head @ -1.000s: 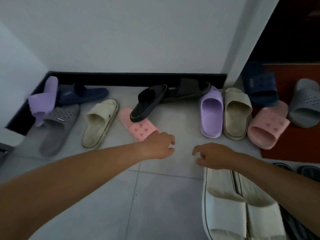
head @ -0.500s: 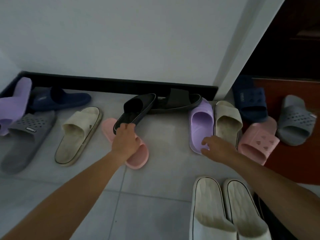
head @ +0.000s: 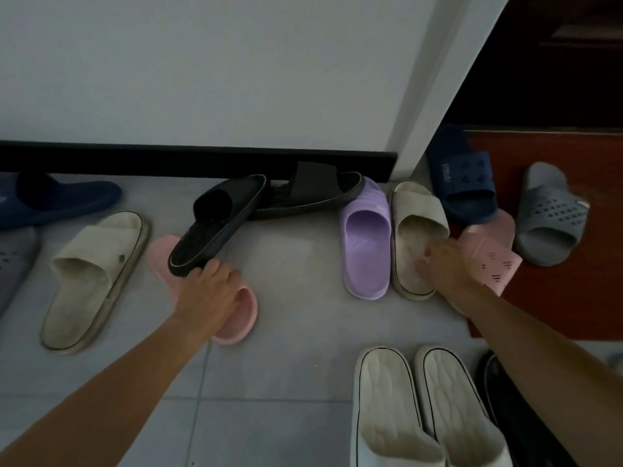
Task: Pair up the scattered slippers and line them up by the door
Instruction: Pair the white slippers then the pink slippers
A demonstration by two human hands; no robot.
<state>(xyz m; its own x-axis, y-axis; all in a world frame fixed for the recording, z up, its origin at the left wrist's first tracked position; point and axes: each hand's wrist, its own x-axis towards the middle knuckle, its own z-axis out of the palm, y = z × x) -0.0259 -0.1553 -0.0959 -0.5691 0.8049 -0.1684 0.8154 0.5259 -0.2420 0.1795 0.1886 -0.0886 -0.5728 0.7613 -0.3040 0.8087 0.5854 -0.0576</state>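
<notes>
Tiled floor (head: 286, 382) under the black baseboard (head: 168, 161), slippers mostly unpaired. One beige slipper (head: 414, 214) sits at the floor's right edge by the red mat (head: 556, 298); its mate (head: 91, 278) lies well apart, to the left. The hands were together and free a second ago and are now apart. Left hand (head: 209, 291) grips the heel of the tilted black slipper (head: 215, 224). Right hand (head: 445, 264) touches the right beige one, grip unclear. Pairing likely starting.

Floor (head: 286, 382) tiles look smooth and faintly glossy. Purple slipper (head: 365, 244) is smooth, matt, foam-like plastic. Beige slipper (head: 411, 237) looks rough and scuffed. White pair (head: 391, 399) has rippled matt footbeds.
</notes>
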